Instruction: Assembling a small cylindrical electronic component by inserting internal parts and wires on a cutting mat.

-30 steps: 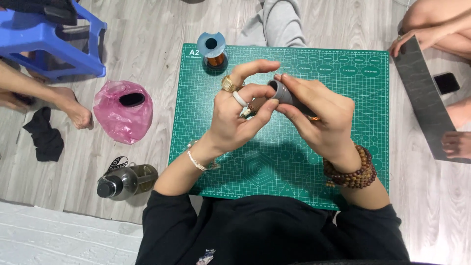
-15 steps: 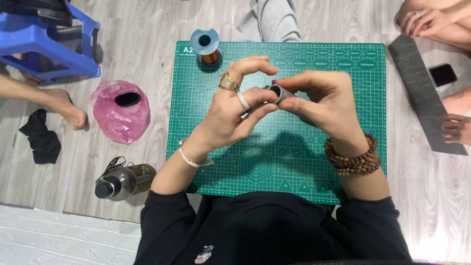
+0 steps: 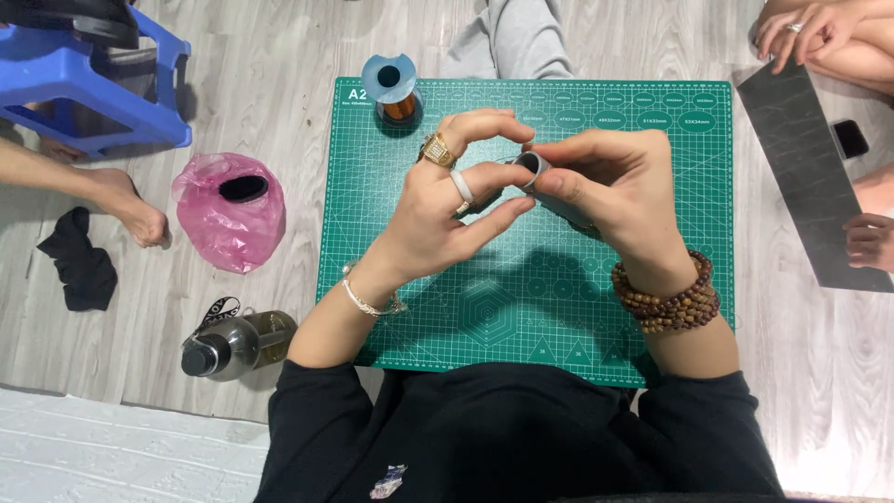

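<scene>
Above the green cutting mat [image 3: 521,317] my right hand [image 3: 615,191] grips a short grey tube [image 3: 535,168], its open end facing up and left. My left hand [image 3: 447,210], with two rings and a thin bracelet, has its fingers curled at the tube's end, thumb and forefinger pinched close to it. Whether it pinches a thin wire I cannot tell. A spool of copper wire [image 3: 393,90] with blue flanges stands upright at the mat's far left corner, apart from both hands.
A pink plastic bag [image 3: 230,212] and a lying bottle [image 3: 237,343] are left of the mat. A blue stool [image 3: 84,79] stands far left, beside another person's foot [image 3: 130,210]. A dark grey sheet [image 3: 810,177] and a phone [image 3: 849,138] lie at right, near other people's hands.
My hands stay together over the mat, turning the grey tube slightly so its open end shows more. The view has shifted a little; nothing else has moved.
</scene>
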